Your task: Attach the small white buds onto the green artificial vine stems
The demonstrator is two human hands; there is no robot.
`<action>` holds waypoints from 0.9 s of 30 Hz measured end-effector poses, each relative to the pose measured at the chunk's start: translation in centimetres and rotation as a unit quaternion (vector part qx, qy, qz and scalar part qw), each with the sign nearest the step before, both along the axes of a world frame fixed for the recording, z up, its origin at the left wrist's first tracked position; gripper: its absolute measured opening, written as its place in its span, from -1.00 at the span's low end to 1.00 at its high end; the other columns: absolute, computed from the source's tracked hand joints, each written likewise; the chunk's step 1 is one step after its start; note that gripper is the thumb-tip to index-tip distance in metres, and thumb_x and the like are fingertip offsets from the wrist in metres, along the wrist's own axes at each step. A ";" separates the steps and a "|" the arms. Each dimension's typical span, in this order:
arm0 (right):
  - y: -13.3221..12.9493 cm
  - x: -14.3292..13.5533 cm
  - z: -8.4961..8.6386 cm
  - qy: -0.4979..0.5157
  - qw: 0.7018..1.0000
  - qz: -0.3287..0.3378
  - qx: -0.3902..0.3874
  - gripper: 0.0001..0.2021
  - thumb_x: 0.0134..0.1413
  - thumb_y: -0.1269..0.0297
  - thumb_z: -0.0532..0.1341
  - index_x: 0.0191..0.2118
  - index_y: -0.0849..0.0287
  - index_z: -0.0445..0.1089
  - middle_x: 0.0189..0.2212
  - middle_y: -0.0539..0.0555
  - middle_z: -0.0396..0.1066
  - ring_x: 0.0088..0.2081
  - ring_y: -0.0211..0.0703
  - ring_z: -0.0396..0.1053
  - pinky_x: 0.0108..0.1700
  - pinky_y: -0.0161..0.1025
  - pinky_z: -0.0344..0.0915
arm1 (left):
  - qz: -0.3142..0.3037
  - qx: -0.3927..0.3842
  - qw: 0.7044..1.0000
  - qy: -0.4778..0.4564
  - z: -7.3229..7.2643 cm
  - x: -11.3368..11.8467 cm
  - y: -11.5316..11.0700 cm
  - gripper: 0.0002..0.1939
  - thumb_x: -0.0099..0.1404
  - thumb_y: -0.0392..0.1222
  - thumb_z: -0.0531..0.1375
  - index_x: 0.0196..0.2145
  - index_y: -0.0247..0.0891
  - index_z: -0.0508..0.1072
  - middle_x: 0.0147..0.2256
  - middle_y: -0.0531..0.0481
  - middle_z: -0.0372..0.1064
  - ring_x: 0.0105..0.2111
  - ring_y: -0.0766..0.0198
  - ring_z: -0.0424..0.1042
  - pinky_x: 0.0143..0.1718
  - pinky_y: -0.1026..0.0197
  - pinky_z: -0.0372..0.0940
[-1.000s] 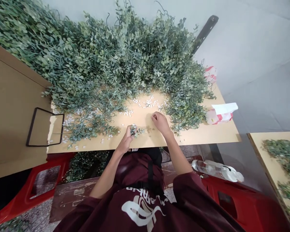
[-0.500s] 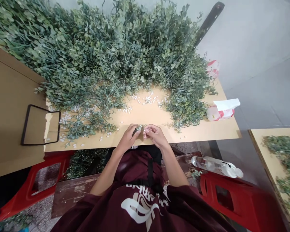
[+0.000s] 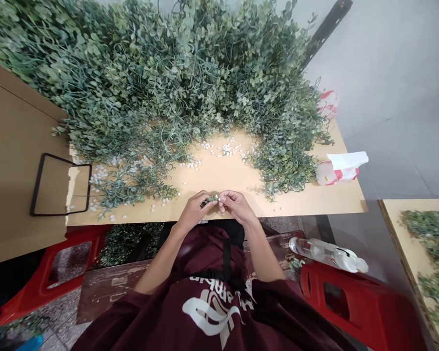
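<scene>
My left hand is closed around a short sprig of artificial greenery, low over the table's near edge. My right hand meets it from the other side, thumb and forefinger pinched on a small white piece at the sprig's tip. The fingers partly cover this piece, so its exact shape is unclear. Similar white pieces lie scattered on the tabletop beyond my hands. Loose green sprigs lie to the left among more white bits.
A large heap of artificial greenery covers the back of the table. At left stand a cardboard box and a black wire frame. A tissue pack sits at right. Below are a plastic bottle and red stools.
My right fingertips have brought the white piece against the sprig's tip, where a small gap showed before. My left hand keeps its hold on the sprig. The view has shifted slightly.
</scene>
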State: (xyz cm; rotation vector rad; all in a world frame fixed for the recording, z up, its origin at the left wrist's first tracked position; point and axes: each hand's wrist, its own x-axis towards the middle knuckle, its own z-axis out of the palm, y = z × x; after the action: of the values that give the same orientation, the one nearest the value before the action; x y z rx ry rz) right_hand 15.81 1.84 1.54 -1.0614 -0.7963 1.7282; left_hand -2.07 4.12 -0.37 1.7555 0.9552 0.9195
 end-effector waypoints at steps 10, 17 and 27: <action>0.2 -0.1 0.3 -0.025 0.999 0.014 -0.021 -0.73 -0.06 0.13 0.42 -0.40 0.24 0.45 -0.59 -0.05 0.35 -0.61 -0.36 0.24 -0.57 -0.37 0.23 | -0.014 -0.008 1.000 -0.010 -0.2 0.0 0.0 -0.83 0.34 -0.13 0.19 -0.37 -0.26 0.45 -0.34 -0.01 0.40 -0.31 0.28 0.40 -0.24 0.26 0.27; 0.4 -0.2 0.4 -0.032 0.999 0.018 -0.034 -0.71 -0.08 0.11 0.42 -0.43 0.23 0.43 -0.59 -0.06 0.31 -0.62 -0.38 0.20 -0.58 -0.39 0.18 | -0.015 -0.018 1.000 -0.002 -0.4 0.0 0.0 -0.80 0.34 -0.13 0.19 -0.41 -0.27 0.44 -0.36 -0.01 0.39 -0.33 0.28 0.40 -0.25 0.26 0.26; 0.4 -0.4 0.5 -0.044 0.998 0.004 -0.038 -0.70 -0.08 0.09 0.42 -0.42 0.23 0.43 -0.61 -0.07 0.28 -0.62 -0.40 0.15 -0.60 -0.39 0.08 | -0.017 -0.030 0.999 0.006 0.2 0.0 0.2 -0.76 0.34 -0.08 0.17 -0.41 -0.27 0.43 -0.40 0.02 0.36 -0.38 0.29 0.35 -0.30 0.26 0.23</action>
State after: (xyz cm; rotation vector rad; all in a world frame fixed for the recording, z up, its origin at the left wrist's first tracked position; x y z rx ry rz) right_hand 15.37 2.28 2.05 -1.1949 -0.7955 1.7404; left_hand -2.02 4.28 -0.18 1.7234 0.9489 0.8512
